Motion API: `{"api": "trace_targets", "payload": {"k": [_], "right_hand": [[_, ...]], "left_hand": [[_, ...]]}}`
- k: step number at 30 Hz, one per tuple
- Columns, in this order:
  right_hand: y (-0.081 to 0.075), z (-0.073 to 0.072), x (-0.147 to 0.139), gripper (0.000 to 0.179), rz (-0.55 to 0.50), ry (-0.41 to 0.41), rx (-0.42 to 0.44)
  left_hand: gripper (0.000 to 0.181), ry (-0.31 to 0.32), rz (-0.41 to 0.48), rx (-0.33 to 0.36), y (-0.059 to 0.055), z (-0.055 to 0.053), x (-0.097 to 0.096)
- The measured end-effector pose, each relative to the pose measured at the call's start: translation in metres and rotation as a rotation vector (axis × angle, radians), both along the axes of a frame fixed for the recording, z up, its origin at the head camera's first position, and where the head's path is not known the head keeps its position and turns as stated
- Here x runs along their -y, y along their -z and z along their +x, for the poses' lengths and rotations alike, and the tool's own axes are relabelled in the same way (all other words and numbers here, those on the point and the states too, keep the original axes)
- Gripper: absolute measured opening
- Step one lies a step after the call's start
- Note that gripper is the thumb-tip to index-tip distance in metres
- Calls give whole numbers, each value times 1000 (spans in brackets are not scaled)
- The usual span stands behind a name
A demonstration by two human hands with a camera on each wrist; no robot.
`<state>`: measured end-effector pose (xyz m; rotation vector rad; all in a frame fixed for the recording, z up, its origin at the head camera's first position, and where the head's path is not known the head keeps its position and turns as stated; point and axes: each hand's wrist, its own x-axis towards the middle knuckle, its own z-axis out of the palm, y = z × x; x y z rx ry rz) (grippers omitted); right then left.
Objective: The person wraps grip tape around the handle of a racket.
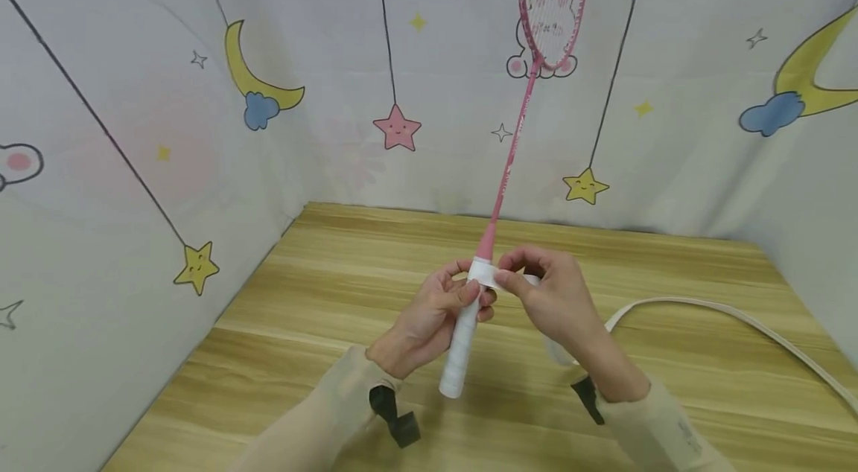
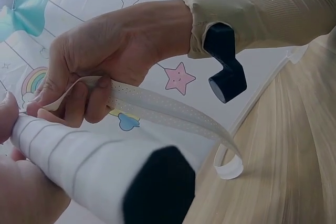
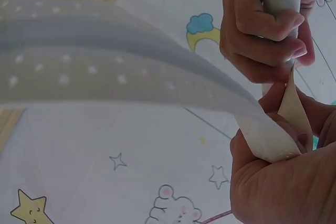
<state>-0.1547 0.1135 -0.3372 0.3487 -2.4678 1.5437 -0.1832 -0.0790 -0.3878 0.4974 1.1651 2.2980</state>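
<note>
Two hands of yours meet at the upper part of one white, tape-wrapped racket handle (image 1: 458, 356), whose long axis goes away from you and leans a little to the right. Nearest to you is its free lower end, with the flat black cap (image 2: 161, 187) that the left wrist view shows. Farther up, your left hand (image 1: 425, 317) curls around the handle, thumb on top, so it is the hand nearer to it. Your right hand (image 1: 559, 301) is just beside, on the right, and its thumb and fingers pinch a long white perforated tape (image 2: 170, 110). Between them, a short piece of this tape goes from the handle to the right, crossing the long axis; this angle probably matters most for you. The rest of the tape makes a curve over the wood-grain tabletop (image 1: 322, 293). Beyond your hands come the pink cone (image 1: 487, 243), the thin pink shaft (image 1: 514, 148) and the oval stringed head (image 1: 555, 3), before the printed white cloth (image 1: 335, 48).
</note>
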Motion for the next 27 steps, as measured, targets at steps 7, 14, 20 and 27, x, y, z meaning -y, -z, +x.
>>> {"api": "trace_targets", "payload": {"k": [7,14,20,27], "right_hand": [[1,-4,-2,6,-4,-18,40],[6,-8,-4,10,-17,-56,41],[12,-9,-5,20,-2,-130,-21],[18,-12,-9,20,31,-134,-59]], "left_hand": [[33,30,23,9,2,-1,1],[25,64,2,-26,0,1,5],[47,42,-72,-92,1,3,3],[45,-151,-362,-288,-1,3,-2]]}}
